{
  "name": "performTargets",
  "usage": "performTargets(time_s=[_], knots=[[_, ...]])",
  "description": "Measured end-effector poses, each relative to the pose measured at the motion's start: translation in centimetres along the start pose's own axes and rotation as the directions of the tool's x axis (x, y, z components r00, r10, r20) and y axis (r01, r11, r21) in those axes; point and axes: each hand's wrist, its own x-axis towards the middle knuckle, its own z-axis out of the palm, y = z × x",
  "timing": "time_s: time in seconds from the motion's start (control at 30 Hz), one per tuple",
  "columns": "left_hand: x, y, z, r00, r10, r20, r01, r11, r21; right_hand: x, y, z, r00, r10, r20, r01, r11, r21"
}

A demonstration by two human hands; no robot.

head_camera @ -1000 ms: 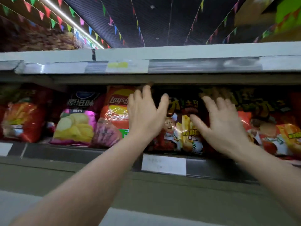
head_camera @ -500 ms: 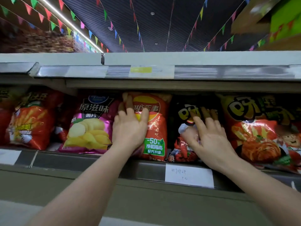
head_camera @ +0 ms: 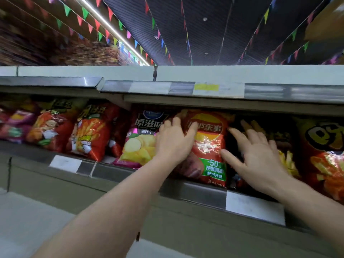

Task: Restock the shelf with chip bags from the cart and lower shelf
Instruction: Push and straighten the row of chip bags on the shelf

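the left hand (head_camera: 172, 141) lies on the upper left of a red lay's bag (head_camera: 209, 146), fingers curled over its edge, so the grip holds that bag. the bag stands upright on the shelf (head_camera: 201, 195), pressed between a purple-and-black chip bag (head_camera: 141, 140) on its left and a dark bag (head_camera: 279, 138) on its right. the right hand (head_camera: 257, 157) rests flat on the dark bag, fingers spread and straight, a wide grip holding nothing, thumb touching the lay's bag's right edge. an orange bag (head_camera: 323, 155) crowds in just beside it, further right. red fries bags (head_camera: 89, 135) fill the row to the left. the upper shelf lip (head_camera: 214, 89) hangs close over the bag tops. a white price tag (head_camera: 255, 207) sits on the shelf rail below the right wrist. strings of coloured pennants (head_camera: 152, 23) cross the dark ceiling.
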Motion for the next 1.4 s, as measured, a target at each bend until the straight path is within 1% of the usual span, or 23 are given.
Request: performTargets(time_s=[0.07, 0.1, 0.23, 0.3, 0.37, 0.43, 0.5, 0.57, 0.7, 0.77, 0.8, 0.83, 0.87, 0.9, 0.93, 0.97, 1.03, 1.07, 1.1, 1.17, 1.23, 1.37, 1.4], knots=[[0.1, -1.5, -0.7, 0.995, 0.008, -0.099, -0.007, 1.0, 0.006, 0.5, -1.3, 0.3, 0.995, -0.098, -0.003, 0.098, 0.995, 0.02], [0.2, -2.3, -1.0, 0.992, -0.009, -0.124, 0.012, 1.0, 0.02, 0.9, -1.9, 0.4, 0.99, -0.142, -0.003, 0.142, 0.99, 0.013], [0.0, -5.0, -2.0, 0.985, -0.123, -0.124, 0.137, 0.985, 0.107, 1.9, -3.7, 1.4, 0.966, -0.26, 0.013, 0.259, 0.965, 0.036], [0.0, -5.5, -2.3, 0.984, -0.13, -0.124, 0.147, 0.98, 0.135, 2.5, -4.5, 1.6, 0.96, -0.277, 0.045, 0.275, 0.96, 0.046], [0.1, -5.7, -2.4, 0.986, -0.123, -0.112, 0.14, 0.978, 0.157, 2.9, -5.0, 1.7, 0.962, -0.26, 0.081, 0.26, 0.966, 0.02], [0.0, -6.1, -2.3, 0.988, -0.111, -0.104, 0.128, 0.976, 0.177, 3.1, -5.4, 2.0, 0.966, -0.249, 0.069, 0.251, 0.968, -0.022], [0.1, -6.5, -2.1, 0.989, -0.099, -0.112, 0.115, 0.981, 0.154, 3.2, -5.9, 2.2, 0.974, -0.224, 0.035, 0.225, 0.974, -0.038], [0.6, -7.4, -2.0, 0.984, -0.117, -0.134, 0.131, 0.986, 0.102, 3.2, -6.6, 2.3, 0.979, -0.204, 0.001, 0.204, 0.978, -0.041], [3.1, -9.6, -2.7, 0.962, -0.231, -0.147, 0.215, 0.97, -0.117, 4.2, -8.6, 2.5, 0.966, -0.251, -0.062, 0.248, 0.967, -0.055], [5.1, -11.2, -3.0, 0.941, -0.333, -0.06, 0.31, 0.921, -0.237, 4.8, -10.1, 3.1, 0.96, -0.275, -0.058, 0.273, 0.961, -0.04], [6.5, -12.0, -2.9, 0.924, -0.383, 0.01, 0.365, 0.872, -0.326, 4.9, -10.9, 3.6, 0.956, -0.288, -0.057, 0.287, 0.958, -0.03], [7.6, -12.4, -2.7, 0.902, -0.426, 0.073, 0.412, 0.797, -0.442, 5.1, -11.8, 4.0, 0.953, -0.297, -0.066, 0.296, 0.955, -0.026], [8.7, -12.7, -2.4, 0.887, -0.44, 0.143, 0.437, 0.695, -0.571, 5.3, -12.6, 4.6, 0.951, -0.3, -0.072, 0.299, 0.954, -0.024], [9.7, -12.9, -2.2, 0.888, -0.417, 0.193, 0.422, 0.575, -0.7, 5.5, -13.3, 5.0, 0.953, -0.293, -0.079, 0.292, 0.956, -0.018], [10.4, -13.2, -1.8, 0.901, -0.368, 0.228, 0.396, 0.486, -0.779, 5.8, -14.1, 5.4, 0.958, -0.281, -0.059, 0.279, 0.96, -0.035], [10.6, -13.4, -1.5, 0.906, -0.318, 0.28, 0.4, 0.423, -0.813, 6.0, -14.5, 5.8, 0.967, -0.256, -0.011, 0.254, 0.964, -0.073], [10.2, -13.5, -0.9, 0.856, -0.22, 0.468, 0.516, 0.304, -0.801, 6.4, -14.8, 6.4, 0.979, -0.191, 0.071, 0.2, 0.968, -0.15], [10.0, -13.6, -0.7, 0.828, -0.161, 0.538, 0.561, 0.276, -0.78, 6.5, -15.0, 6.3, 0.98, -0.184, 0.077, 0.196, 0.963, -0.184], [9.8, -13.8, -0.5, 0.811, -0.116, 0.574, 0.581, 0.281, -0.764, 6.6, -15.0, 6.2, 0.981, -0.176, 0.086, 0.191, 0.959, -0.211], [10.1, -13.9, 0.1, 0.786, -0.051, 0.616, 0.608, 0.248, -0.755, 6.4, -14.9, 6.2, 0.979, -0.155, 0.136, 0.186, 0.948, -0.257], [10.2, -13.7, 0.3, 0.784, -0.031, 0.621, 0.61, 0.229, -0.759, 6.2, -14.8, 6.1, 0.976, -0.143, 0.161, 0.181, 0.95, -0.256], [10.7, -14.2, 1.4, 0.777, -0.012, 0.63, 0.607, 0.28, -0.744, 5.8, -14.7, 6.0, 0.981, -0.14, 0.137, 0.173, 0.947, -0.27], [10.9, -14.4, 1.7, 0.772, -0.012, 0.635, 0.613, 0.278, -0.74, 5.7, -14.9, 6.0, 0.98, -0.139, 0.145, 0.175, 0.945, -0.277]])
